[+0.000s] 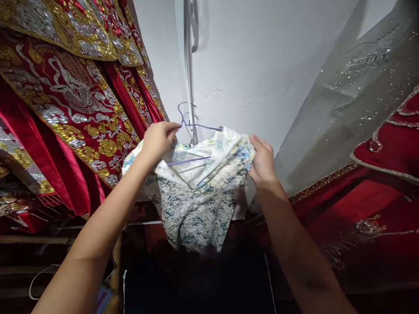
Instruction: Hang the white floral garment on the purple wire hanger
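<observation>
A white garment with blue and green floral print (199,192) hangs bunched on a thin purple wire hanger (196,126) in front of a white wall. My left hand (159,139) pinches the hanger just below its hook, at the garment's left shoulder. My right hand (262,161) grips the cloth at the garment's right shoulder. The hanger's hook sits beside a vertical metal pole (189,69); whether it rests on anything I cannot tell.
Red garments with gold and silver embroidery (72,96) hang close on the left. A sheer grey sequinned fabric (347,100) and more red embroidered cloth (386,174) fill the right. Dark space lies below the garment.
</observation>
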The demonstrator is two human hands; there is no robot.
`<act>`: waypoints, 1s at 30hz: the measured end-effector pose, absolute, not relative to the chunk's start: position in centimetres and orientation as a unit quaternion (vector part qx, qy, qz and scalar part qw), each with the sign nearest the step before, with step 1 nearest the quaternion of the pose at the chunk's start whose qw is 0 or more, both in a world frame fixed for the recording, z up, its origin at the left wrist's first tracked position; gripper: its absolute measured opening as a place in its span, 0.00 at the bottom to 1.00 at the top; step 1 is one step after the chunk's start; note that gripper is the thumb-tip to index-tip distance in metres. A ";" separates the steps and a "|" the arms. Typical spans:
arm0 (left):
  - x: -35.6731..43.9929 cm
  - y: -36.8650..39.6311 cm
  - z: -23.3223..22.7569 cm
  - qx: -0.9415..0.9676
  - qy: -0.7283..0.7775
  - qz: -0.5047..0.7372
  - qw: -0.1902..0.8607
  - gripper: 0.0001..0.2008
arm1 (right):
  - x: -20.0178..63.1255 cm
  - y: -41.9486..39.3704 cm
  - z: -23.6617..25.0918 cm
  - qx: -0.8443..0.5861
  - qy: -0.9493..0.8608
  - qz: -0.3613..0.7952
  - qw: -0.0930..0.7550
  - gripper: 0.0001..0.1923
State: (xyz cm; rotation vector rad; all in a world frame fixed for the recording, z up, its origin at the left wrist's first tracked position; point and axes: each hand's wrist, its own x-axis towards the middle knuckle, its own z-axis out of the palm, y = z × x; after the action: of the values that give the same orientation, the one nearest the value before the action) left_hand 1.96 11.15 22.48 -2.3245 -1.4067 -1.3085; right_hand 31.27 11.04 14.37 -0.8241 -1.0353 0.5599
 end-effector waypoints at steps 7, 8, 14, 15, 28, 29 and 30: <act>3.0 9.5 21.0 -0.826 -0.419 -0.369 0.081 0.16 | 33.4 8.3 10.0 -0.421 -0.323 0.308 0.790 0.18; 2.4 8.8 20.2 -0.829 -0.411 -0.370 0.083 0.16 | 33.2 7.8 9.3 -0.408 -0.331 0.325 0.786 0.18; -0.4 4.5 12.3 -0.713 -0.488 -0.479 0.156 0.23 | 31.2 5.3 5.5 -0.389 -0.344 0.353 0.778 0.18; -0.4 4.2 10.6 -0.676 -0.507 -0.513 0.150 0.25 | 30.9 5.1 5.1 -0.389 -0.340 0.350 0.781 0.19; 5.8 5.8 3.0 -0.378 -0.407 -0.775 -0.301 0.21 | 29.9 4.9 2.5 -0.475 -0.361 0.297 0.746 0.21; 5.9 5.1 3.3 -0.383 -0.416 -0.768 -0.301 0.18 | 29.6 4.5 1.9 -0.500 -0.358 0.246 0.749 0.23; 5.9 4.4 3.4 -0.391 -0.427 -0.758 -0.300 0.15 | 29.1 4.1 1.3 -0.526 -0.352 0.187 0.751 0.25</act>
State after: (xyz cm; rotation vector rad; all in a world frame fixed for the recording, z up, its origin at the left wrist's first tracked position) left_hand 5.91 4.36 3.41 -1.5385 -1.6774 -2.9814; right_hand 29.15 4.06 1.26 -1.1499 -0.7683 0.4081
